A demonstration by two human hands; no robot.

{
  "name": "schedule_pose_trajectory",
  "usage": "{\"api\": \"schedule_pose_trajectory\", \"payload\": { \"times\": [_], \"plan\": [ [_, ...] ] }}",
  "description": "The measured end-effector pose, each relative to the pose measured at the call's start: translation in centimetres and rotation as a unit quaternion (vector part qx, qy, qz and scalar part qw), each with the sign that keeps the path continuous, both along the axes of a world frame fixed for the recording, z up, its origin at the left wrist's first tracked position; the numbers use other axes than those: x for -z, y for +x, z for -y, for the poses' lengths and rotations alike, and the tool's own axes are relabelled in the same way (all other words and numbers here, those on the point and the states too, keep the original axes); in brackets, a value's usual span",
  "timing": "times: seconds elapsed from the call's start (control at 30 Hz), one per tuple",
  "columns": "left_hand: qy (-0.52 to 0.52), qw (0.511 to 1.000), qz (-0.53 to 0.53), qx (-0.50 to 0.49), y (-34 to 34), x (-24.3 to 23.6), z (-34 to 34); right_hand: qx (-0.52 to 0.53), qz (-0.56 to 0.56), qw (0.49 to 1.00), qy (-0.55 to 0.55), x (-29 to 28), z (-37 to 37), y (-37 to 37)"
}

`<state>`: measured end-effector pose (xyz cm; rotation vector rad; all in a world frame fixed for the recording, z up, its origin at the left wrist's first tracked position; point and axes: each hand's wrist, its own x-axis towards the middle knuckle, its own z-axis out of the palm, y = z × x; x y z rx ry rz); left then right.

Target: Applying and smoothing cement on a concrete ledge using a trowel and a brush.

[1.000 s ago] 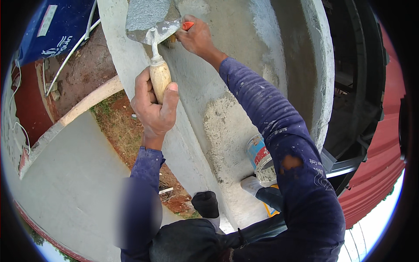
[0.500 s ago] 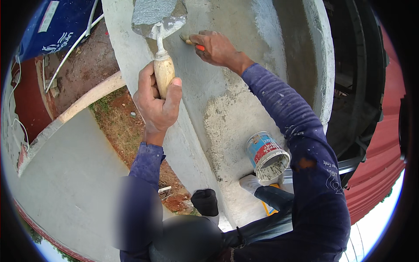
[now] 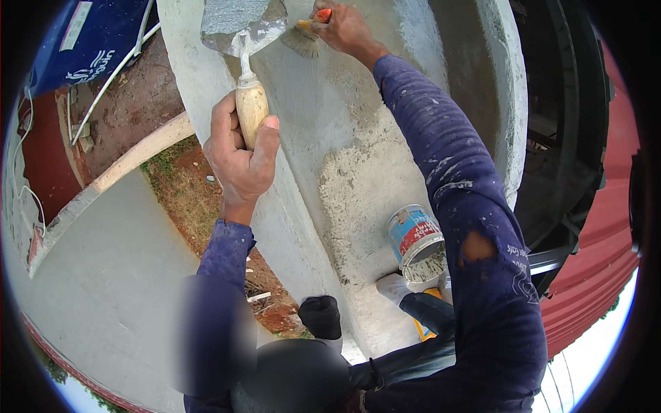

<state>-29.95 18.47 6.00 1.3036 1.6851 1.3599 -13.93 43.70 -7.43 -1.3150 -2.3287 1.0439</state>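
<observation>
My left hand (image 3: 241,155) grips the wooden handle of a steel trowel (image 3: 249,102), whose blade carries grey wet mortar (image 3: 237,17) at the top of the view. My right hand (image 3: 341,31) is closed on a brush (image 3: 303,38) with an orange-tipped handle, its pale bristles on the smooth grey cement surface (image 3: 344,82) just right of the trowel blade. A rougher, pale patch (image 3: 351,199) runs along that surface below my right forearm. A paint bucket (image 3: 416,244) with blue and red label and grey residue inside stands on it, lower right of my hands.
My feet (image 3: 320,316) are on the narrow concrete channel. Its raised rim (image 3: 516,138) curves along the right, beside dark framing and red corrugated metal (image 3: 585,289). To the left lie a lower concrete surface (image 3: 103,289), dirt with grass, white pipes and a blue tank (image 3: 76,48).
My right hand with the brush moved down and right, then back up, now higher and further right than one second ago, with more bristles showing. The trowel has shifted only slightly.
</observation>
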Motion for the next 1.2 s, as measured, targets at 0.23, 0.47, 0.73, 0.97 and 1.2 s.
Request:
{"api": "schedule_pose_trajectory", "payload": {
  "times": [0.23,0.47,0.73,0.97,1.2],
  "plan": [
    [0.003,1.0,-0.013,0.0,-0.2,-0.1,0.0,0.151,-0.065,0.921,0.353,0.4,0.7,-1.8],
    [-0.019,0.999,0.026,-0.01,-0.1,-0.2,0.1,-0.15,-0.007,0.975,0.164,-5.0,9.6,2.2],
    [-0.015,0.999,0.03,0.001,-0.2,-0.1,0.0,0.074,0.012,0.995,-0.069,-3.1,2.8,1.4],
    [-0.015,1.0,0.018,-0.006,-0.2,-0.2,-0.1,0.01,0.044,0.979,0.199,-2.0,2.0,-0.3],
    [-0.025,0.999,0.028,-0.007,-0.1,-0.4,0.0,-0.254,0.119,0.959,-0.033,-7.9,12.9,7.8]
  ]
}}
